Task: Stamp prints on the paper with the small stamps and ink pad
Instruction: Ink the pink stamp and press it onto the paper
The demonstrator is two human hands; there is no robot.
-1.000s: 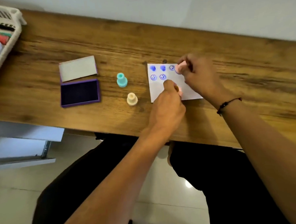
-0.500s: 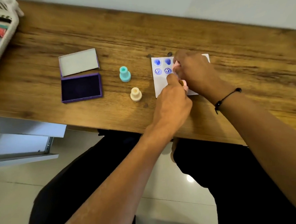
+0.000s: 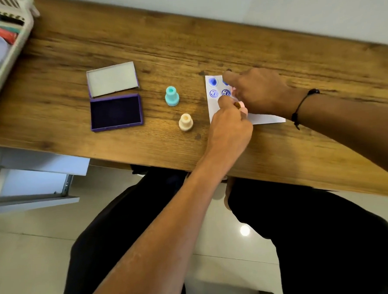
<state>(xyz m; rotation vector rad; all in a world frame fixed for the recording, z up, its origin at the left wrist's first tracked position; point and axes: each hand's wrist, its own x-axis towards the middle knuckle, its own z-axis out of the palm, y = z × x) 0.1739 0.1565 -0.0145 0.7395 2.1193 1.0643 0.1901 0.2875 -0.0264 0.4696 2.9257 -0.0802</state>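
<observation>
Lying on the tabletop (image 3: 273, 52), the paper (image 3: 265, 118) bears blue prints. Left hand (image 3: 229, 127) pinches a pink stamp (image 3: 242, 107) in its grip; right hand (image 3: 259, 91) curls round another, mostly hidden. Teal stamp (image 3: 171, 96), cream stamp (image 3: 185, 122) and ink pad (image 3: 116, 112) sit leftward.

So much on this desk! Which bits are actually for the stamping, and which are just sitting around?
For the job:
paper
pink stamp, held by left hand
right hand, on the paper
teal stamp
cream stamp
ink pad, lid off

Lying about:
white basket of odds and ends
</observation>
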